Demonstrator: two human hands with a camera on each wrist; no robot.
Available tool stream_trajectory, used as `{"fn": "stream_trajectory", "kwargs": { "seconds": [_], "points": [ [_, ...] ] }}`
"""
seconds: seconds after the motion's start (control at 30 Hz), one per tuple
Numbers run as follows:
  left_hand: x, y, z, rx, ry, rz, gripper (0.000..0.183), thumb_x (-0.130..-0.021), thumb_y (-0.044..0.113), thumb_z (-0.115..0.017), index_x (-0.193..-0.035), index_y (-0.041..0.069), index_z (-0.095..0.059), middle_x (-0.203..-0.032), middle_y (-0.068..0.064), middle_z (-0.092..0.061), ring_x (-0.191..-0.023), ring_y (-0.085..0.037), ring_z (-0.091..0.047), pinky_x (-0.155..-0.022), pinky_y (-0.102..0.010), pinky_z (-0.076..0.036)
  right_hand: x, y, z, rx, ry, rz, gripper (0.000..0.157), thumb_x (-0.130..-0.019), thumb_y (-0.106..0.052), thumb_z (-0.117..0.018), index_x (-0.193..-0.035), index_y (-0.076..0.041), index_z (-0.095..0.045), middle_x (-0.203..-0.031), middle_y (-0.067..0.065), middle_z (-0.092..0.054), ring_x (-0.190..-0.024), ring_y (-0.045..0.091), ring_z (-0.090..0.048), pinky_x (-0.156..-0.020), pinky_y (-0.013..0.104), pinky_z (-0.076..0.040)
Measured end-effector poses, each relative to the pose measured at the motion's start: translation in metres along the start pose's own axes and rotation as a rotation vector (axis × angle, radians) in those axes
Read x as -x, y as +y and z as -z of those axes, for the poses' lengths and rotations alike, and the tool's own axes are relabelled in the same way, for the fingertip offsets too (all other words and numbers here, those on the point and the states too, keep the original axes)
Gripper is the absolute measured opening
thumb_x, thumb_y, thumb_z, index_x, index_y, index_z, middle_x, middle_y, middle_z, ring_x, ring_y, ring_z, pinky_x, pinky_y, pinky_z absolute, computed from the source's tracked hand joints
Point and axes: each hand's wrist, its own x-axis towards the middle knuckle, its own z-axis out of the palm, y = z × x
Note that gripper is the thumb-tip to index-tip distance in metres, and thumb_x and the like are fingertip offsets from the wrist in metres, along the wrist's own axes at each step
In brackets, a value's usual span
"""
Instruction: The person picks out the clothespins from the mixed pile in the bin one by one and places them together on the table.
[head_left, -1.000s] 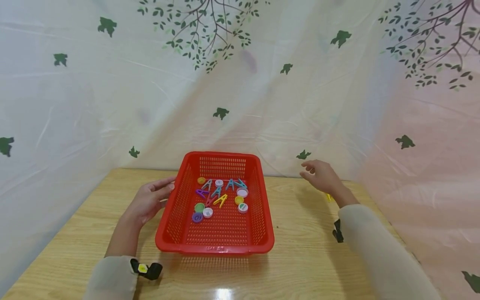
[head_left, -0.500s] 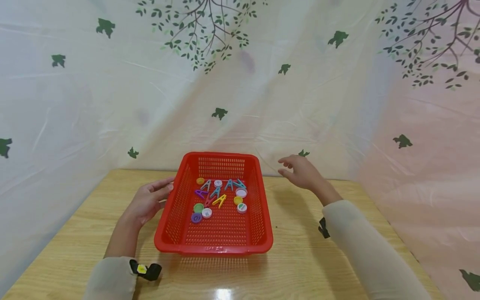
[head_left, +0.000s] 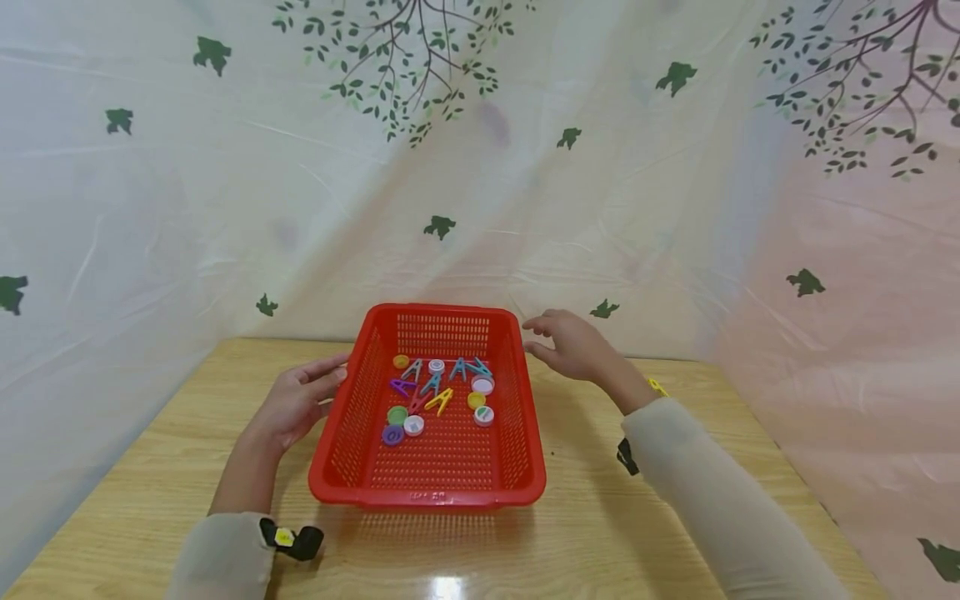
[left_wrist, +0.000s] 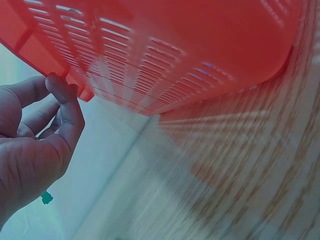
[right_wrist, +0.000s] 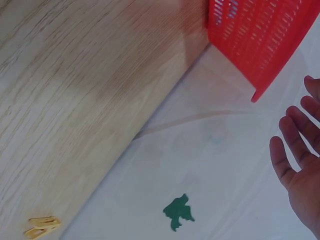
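A red perforated plastic basket (head_left: 427,498) sits on the wooden table, holding several small clothespins and bottle caps. My left hand (head_left: 292,404) is at its left side, thumb at the rim and fingers bent at the rim's outer edge; the left wrist view shows the thumb tip against the rim (left_wrist: 30,47). At the far right corner, my right hand (head_left: 570,343) reaches toward the basket with fingers spread and nothing in them. Inside lie a yellow clothespin (head_left: 440,402), a purple clothespin (head_left: 402,387), a green cap (head_left: 397,416) and a purple cap (head_left: 392,435).
Another yellow clothespin (head_left: 657,387) lies on the table near the right forearm; the right wrist view shows this clothespin (right_wrist: 42,227) close to the table's back edge. A pale curtain (head_left: 337,208) printed with leaves hangs behind and beside the table (head_left: 600,517).
My right hand has moved left, from the table's right side to the basket's far right corner. The yellow clothespin on the table has come out from behind that arm. My left hand stays put.
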Motion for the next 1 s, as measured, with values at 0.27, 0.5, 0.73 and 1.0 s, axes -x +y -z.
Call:
{"fn": "stream_trajectory", "kwargs": {
  "seconds": [0.27,0.5,0.73,1.0],
  "points": [
    [0.000,0.001,0.000,-0.005,0.001,0.003,0.056,-0.103,0.025,-0.064,-0.152,0.004,-0.047,-0.128,-0.002,-0.069,-0.106,-0.016,-0.070,-0.091,-0.035,-0.060,-0.009,-0.025,-0.002,0.004,-0.051,0.049,0.038,-0.098,-0.023,-0.071,-0.131,-0.003,-0.068,-0.119,0.013,-0.070,-0.108,0.029,-0.064,-0.093,0.047,-0.057],
    [0.000,0.001,0.000,-0.012,0.005,0.008,0.057,-0.103,0.026,-0.065,-0.153,0.005,-0.046,-0.130,-0.003,-0.068,-0.108,-0.016,-0.069,-0.092,-0.036,-0.059,-0.018,-0.045,-0.011,0.063,-0.078,0.124,0.037,-0.098,-0.026,-0.071,-0.130,-0.007,-0.069,-0.123,0.009,-0.070,-0.113,0.027,-0.063,-0.100,0.045,-0.054],
    [0.001,0.001,0.000,-0.016,0.010,0.008,0.058,-0.102,0.027,-0.066,-0.152,0.005,-0.047,-0.130,-0.003,-0.068,-0.109,-0.016,-0.069,-0.093,-0.036,-0.059,-0.027,-0.061,-0.022,0.045,-0.100,0.176,0.037,-0.097,-0.027,-0.073,-0.129,-0.010,-0.070,-0.122,0.007,-0.070,-0.110,0.023,-0.064,-0.098,0.040,-0.056],
    [0.002,0.001,0.000,-0.022,0.009,0.003,0.056,-0.103,0.026,-0.064,-0.152,0.005,-0.047,-0.131,-0.004,-0.068,-0.109,-0.017,-0.069,-0.092,-0.036,-0.059,-0.036,-0.077,-0.040,0.083,-0.205,0.206,0.037,-0.097,-0.030,-0.072,-0.131,-0.014,-0.070,-0.123,0.004,-0.070,-0.110,0.020,-0.064,-0.097,0.037,-0.056]
  ]
}}
